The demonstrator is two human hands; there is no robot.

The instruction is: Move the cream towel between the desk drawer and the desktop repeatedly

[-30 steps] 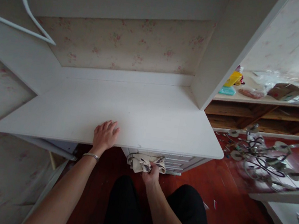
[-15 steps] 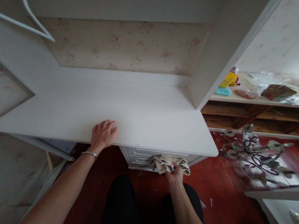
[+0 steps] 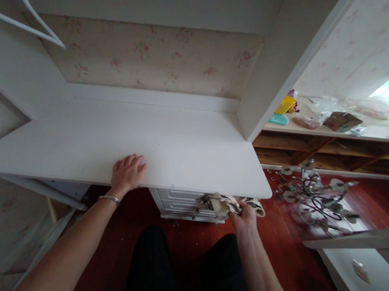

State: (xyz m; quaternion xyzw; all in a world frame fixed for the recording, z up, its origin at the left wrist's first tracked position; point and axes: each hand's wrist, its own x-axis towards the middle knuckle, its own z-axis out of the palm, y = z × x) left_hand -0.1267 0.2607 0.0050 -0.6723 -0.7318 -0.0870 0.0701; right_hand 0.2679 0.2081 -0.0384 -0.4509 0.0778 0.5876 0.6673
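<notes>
Left hand [image 3: 127, 173] flat, fingers spread, palm down on white worktop [image 3: 186, 149] front edge — holds nothing, arm extended. Right hand [image 3: 244, 216] clenched around patterned cloth [image 3: 225, 203], pressed under worktop's right front edge against drawer unit [image 3: 181, 205]. Cloth and right hand have slid rightward along edge since a second ago — left hand unmoved.

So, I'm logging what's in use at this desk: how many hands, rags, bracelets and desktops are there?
Bare hands: 2 (left hand, right hand)
Patterned beige cloth rag: 1
Silver metal bracelet: 1
White wooden desktop: 1
Total: 5
</notes>
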